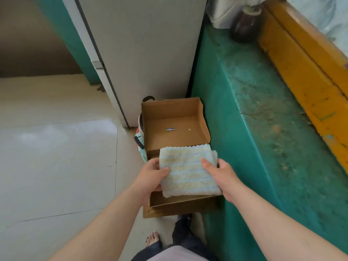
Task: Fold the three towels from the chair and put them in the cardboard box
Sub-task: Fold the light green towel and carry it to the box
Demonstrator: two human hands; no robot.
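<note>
Pale glossy floor tiles [56,157] on the left; a teal-painted concrete ledge [254,119] runs along the right, with a yellow-orange wooden frame [305,72] above it. White appliance side panel [143,44] stands upright behind the box. Dark rounded jar [244,27] sits on the ledge at the far end, just beside a white container [224,12].

Brown cardboard box [175,127] on the floor, touching the ledge's foot. Its lid is laid back and open; a small dark label and a pale speck lie on the lid's inner face. The lower tray [180,203] sits nearer the person, mostly hidden under the towel.

Folded fluffy towel with pale blue and cream stripes [190,170] is held flat above the tray, its far edge overlapping the lid hinge line. Left hand [150,176] grips the towel's left edge, thumb on top, fingers curled underneath. Right hand [218,170] grips the right edge, thumb on top, fingers wrapped below. Whether the towel touches the tray cannot be told.

Bare toes in a sandal [153,240] and dark trouser leg [186,236] show below the box. A colourful object [140,146] is wedged left of the box, partly hidden.
</note>
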